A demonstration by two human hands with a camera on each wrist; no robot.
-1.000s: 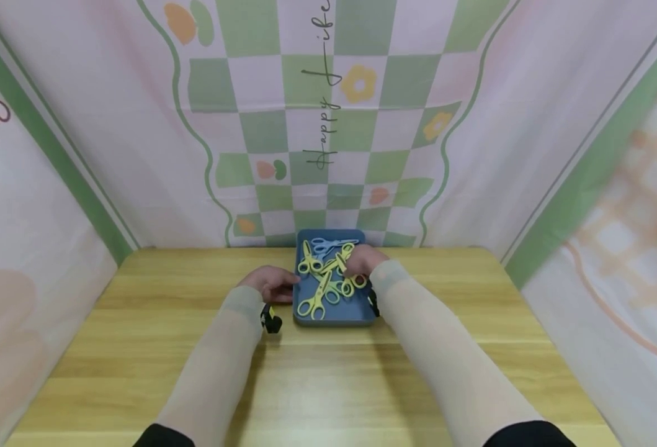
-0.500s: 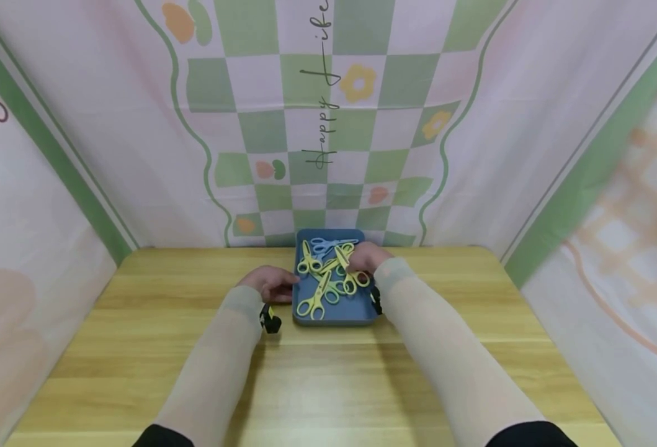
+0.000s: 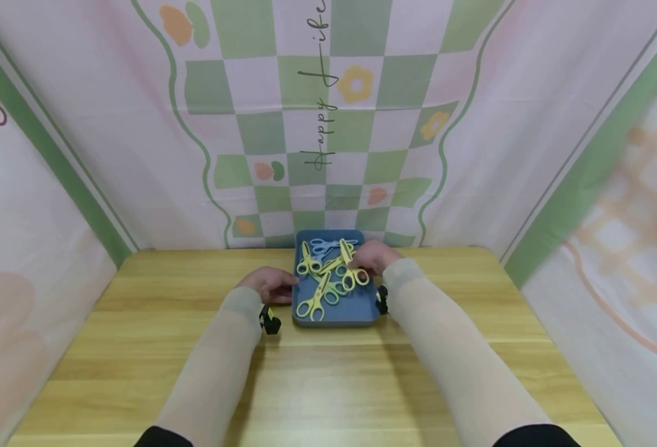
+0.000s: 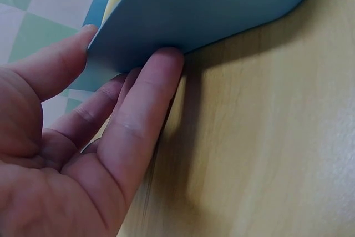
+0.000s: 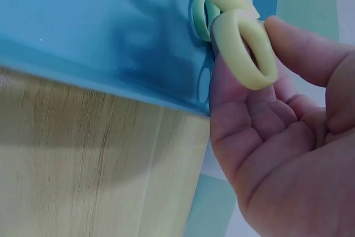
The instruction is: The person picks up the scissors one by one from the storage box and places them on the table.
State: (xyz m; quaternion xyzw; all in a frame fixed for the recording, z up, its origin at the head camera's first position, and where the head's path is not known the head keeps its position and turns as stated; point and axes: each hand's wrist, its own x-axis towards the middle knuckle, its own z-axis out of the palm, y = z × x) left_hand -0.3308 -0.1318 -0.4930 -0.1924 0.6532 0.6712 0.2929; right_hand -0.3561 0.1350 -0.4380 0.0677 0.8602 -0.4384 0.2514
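Note:
A blue tray (image 3: 345, 315) lies on the table with several scissors in it. My right hand (image 3: 374, 256) pinches a yellow pair of scissors (image 5: 231, 54) by the handle, thumb on one side and fingers on the other, above the tray's right side. Their blades point away from me in the head view. Beside the tray's left wall is my left hand (image 3: 269, 284). In the left wrist view its extended fingers (image 4: 136, 109) touch the outer wall, and the thumb tip meets the rim.
Blue scissors (image 3: 319, 246) lie at the tray's far end. Yellow scissors (image 3: 308, 264) rest at its left, and another yellow pair (image 3: 317, 299) lies nearer. The wooden table (image 3: 328, 385) reaches a patterned cloth backdrop (image 3: 306, 198) just behind the tray.
My right hand has moved a little to the right, and the yellow scissors in its grip now show more fully. My left hand has stayed by the tray.

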